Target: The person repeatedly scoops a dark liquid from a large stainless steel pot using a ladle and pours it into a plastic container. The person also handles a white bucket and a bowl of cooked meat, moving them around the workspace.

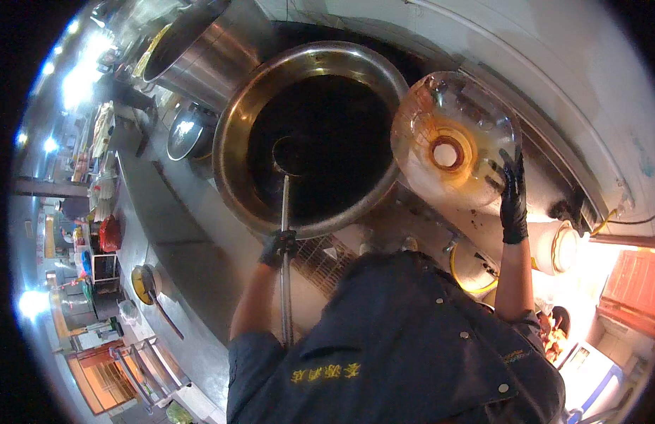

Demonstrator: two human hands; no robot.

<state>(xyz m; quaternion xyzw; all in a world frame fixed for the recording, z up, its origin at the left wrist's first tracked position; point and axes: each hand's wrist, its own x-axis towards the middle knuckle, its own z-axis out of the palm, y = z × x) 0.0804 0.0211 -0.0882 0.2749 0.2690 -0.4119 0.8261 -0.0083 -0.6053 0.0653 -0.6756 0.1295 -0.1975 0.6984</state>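
A large round steel pot [312, 231] holds very dark liquid [338, 127]. My gloved left hand [280, 247] is closed around the long metal handle of a ladle [286, 275], near the pot's front rim. The ladle's round bowl sits in the dark liquid, only part of its rim showing. On the right, my gloved right hand [513, 185] grips the side of a wide, clear plastic vessel [423, 180], seen through its wall. Brown staining rings the pale round centre of this vessel, which is beside the pot's right rim.
A tall steel stockpot [216, 58] stands behind on the left, near a round metal bowl [185, 132]. A steel counter [189, 312] runs down the left, bearing a ladle in a bowl [144, 283]. A floor grate [319, 259] and a yellow-rimmed bucket [473, 267] lie near my feet.
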